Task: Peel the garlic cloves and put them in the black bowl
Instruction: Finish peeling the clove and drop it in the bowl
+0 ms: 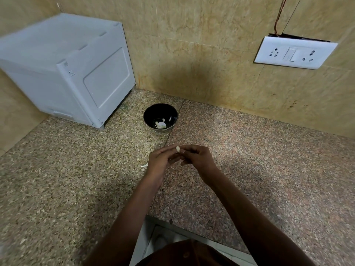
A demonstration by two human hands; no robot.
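Observation:
Both my hands meet over the middle of the granite counter. A small white garlic clove (178, 149) sticks up between the fingertips of my left hand (157, 166) and my right hand (197, 160), and both pinch it. Beyond them stands the black bowl (153, 112), with a few white garlic pieces (161, 124) at its bottom. A white scrap of garlic skin (144, 165) lies on the counter just left of my left hand.
A white plastic box-like appliance (76, 73) stands in the back left corner. A white socket plate (295, 52) hangs on the tiled wall at the right. The counter's front edge (192, 230) runs below my forearms.

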